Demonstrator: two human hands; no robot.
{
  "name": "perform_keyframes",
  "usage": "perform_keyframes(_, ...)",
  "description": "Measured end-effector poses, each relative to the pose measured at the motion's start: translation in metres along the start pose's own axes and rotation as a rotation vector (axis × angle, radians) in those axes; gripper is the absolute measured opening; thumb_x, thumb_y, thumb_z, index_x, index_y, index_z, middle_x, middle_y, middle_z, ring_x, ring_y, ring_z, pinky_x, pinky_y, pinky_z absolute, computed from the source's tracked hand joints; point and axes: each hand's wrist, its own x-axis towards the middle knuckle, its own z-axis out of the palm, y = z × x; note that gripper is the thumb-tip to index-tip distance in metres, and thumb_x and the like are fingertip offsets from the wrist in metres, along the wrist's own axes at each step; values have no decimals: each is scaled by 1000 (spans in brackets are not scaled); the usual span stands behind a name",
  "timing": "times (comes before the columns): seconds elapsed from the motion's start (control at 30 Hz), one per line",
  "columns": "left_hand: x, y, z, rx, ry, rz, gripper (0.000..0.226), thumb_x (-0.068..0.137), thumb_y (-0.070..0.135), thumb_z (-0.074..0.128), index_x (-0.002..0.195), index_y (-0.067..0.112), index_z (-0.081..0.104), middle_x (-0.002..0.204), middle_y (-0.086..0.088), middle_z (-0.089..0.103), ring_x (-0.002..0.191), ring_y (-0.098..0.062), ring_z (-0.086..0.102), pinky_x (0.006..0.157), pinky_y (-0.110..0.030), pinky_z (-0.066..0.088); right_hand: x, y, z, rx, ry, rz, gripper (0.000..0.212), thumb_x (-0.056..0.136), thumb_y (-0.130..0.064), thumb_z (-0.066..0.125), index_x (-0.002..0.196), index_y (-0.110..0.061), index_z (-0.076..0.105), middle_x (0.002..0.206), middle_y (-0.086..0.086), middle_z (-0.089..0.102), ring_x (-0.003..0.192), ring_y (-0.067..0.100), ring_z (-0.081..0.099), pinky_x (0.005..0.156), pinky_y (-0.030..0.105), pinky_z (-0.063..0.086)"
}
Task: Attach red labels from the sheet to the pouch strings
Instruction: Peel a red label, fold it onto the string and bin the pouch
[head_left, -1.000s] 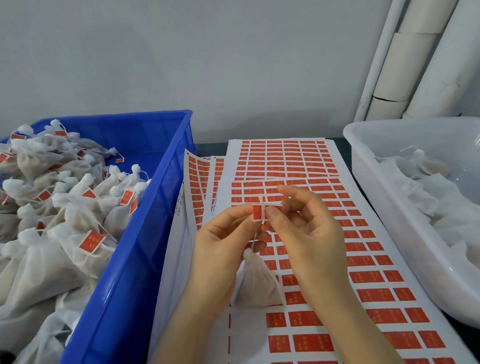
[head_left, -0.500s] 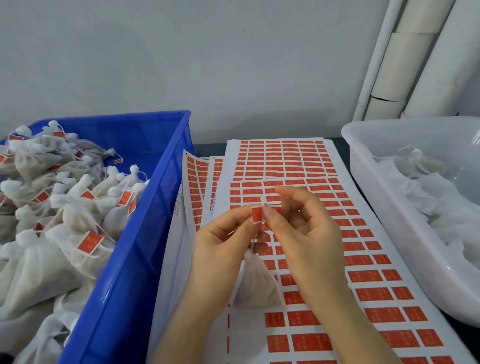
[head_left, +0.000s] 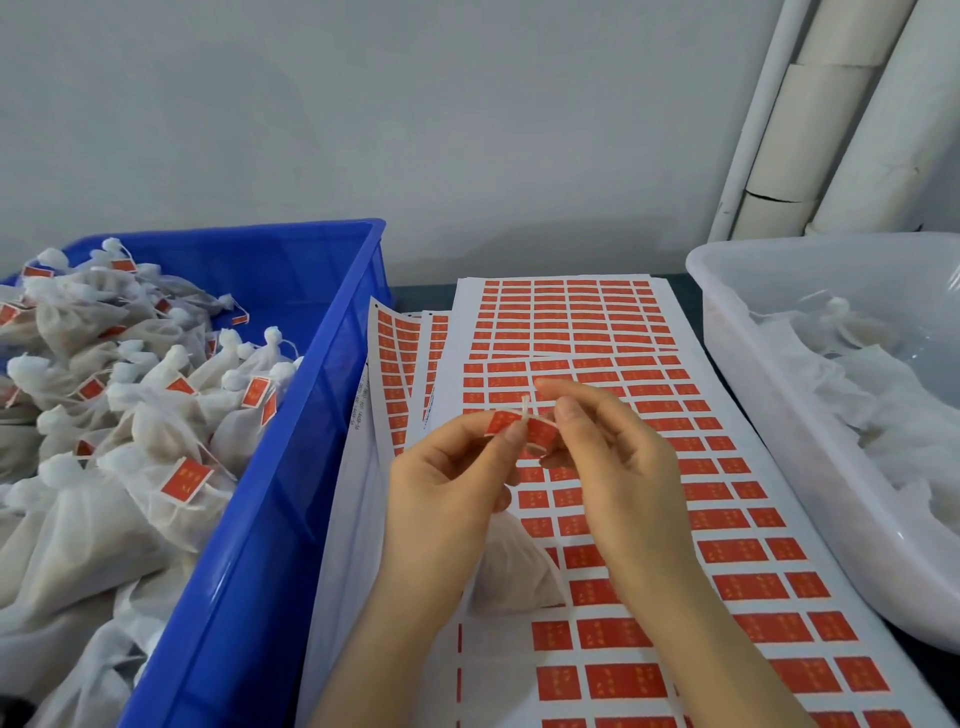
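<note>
View: head camera, looking forward and down.
Left hand (head_left: 447, 493): thumb and forefinger pinch the left half of a red label (head_left: 501, 421); the other fingers are curled loosely beneath.
Right hand (head_left: 618, 467): thumb and forefinger pinch the right half of the same label; the remaining fingers are bent and hold nothing else.
Red label: held up between the two hands over the middle of the label sheet, its halves angled toward each other about the string.
String (head_left: 524, 405): white; its short end stands up between the label's two halves, just above the fingertips.
Pouch (head_left: 511, 566): white mesh, filled, hanging below the hands, partly hidden by the left wrist; cannot tell whether it touches the sheet.
Label sheet (head_left: 498, 670): white backing with rows of red labels, centre, running from near to far; near left columns already peeled bare.
Spare sheets (head_left: 389, 374): beneath and to the left of the top sheet, edge curled against the crate.
Blue crate (head_left: 260, 571): left, just beside the sheets.
Labelled pouches (head_left: 130, 415): heaped in the blue crate, red tags on their strings.
Translucent tub (head_left: 810, 493): right of the sheets.
Unlabelled pouches (head_left: 893, 415): white, lying in the tub.
White pipes (head_left: 831, 130): far right, against the wall.
</note>
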Motion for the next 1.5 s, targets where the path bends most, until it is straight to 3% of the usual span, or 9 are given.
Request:
perform_keyframes(0.1, 0, 0, 2, 47, -13, 9, 24, 65, 40, 64, 82, 27, 74, 72, 8, 71, 60, -4, 63, 54, -13, 48, 2, -1, -2, -57, -47, -29, 22, 78, -52, 47, 95, -49, 59, 101, -31, 60, 97, -14, 54, 68, 2, 44)
perform_keyframes(0.27, -2, 0, 2, 127, -59, 50, 18, 67, 40, 62, 80, 33, 71, 72, 15, 71, 66, -1, 65, 57, -11, 49, 3, -1, -5, -82, -66, -47, 17, 75, -48, 53, 89, -42, 62, 93, -25, 62, 92, -7, 59, 64, 4, 46)
perform_keyframes(0.63, -1, 0, 2, 120, -41, 1, 20, 66, 43, 61, 75, 28, 71, 63, 13, 67, 57, -1, 61, 52, -10, 45, 4, 3, -7, -169, -3, -26, 19, 73, -51, 51, 82, -37, 60, 82, -23, 64, 87, -14, 56, 60, -2, 41)
perform_keyframes(0.87, 0, -2, 3, 152, -6, -22, 20, 64, 46, 60, 68, 28, 69, 60, 13, 66, 56, -1, 61, 51, -9, 45, 3, 2, -3, -235, 2, -54, 17, 73, -53, 48, 80, -39, 56, 85, -24, 60, 89, -12, 54, 66, -1, 41)
perform_keyframes(1.07, 2, -5, 2, 118, 14, -54, 22, 65, 45, 61, 76, 27, 71, 67, 15, 69, 58, 1, 62, 50, -10, 45, 7, 2, -10, -165, 30, 21, 24, 73, -63, 45, 91, -53, 57, 85, -48, 52, 88, -32, 44, 58, -9, 33)
perform_keyframes(1.3, 2, -7, 0, 147, 11, 11, 18, 67, 43, 61, 80, 36, 70, 77, 18, 71, 66, 2, 63, 59, -13, 50, 6, 3, -10, -245, -71, 29, 20, 67, -59, 51, 80, -45, 59, 78, -33, 61, 86, -19, 53, 58, -4, 38)
perform_keyframes(1.4, 2, -8, 0, 176, 9, 33, 17, 68, 42, 61, 82, 38, 69, 81, 19, 71, 70, 2, 64, 67, -17, 54, 8, 5, -11, -274, -69, 29, 5, 77, -48, 59, 79, -44, 58, 80, -29, 60, 86, -18, 52, 58, -5, 37)
perform_keyframes(1.5, 3, -10, 0, 201, 11, 71, 18, 69, 40, 61, 86, 39, 68, 83, 20, 71, 73, 3, 64, 66, -15, 54, 8, 9, -11, -291, -84, 30, 5, 81, -42, 62, 80, -43, 58, 80, -27, 61, 86, -18, 52, 58, -5, 36)
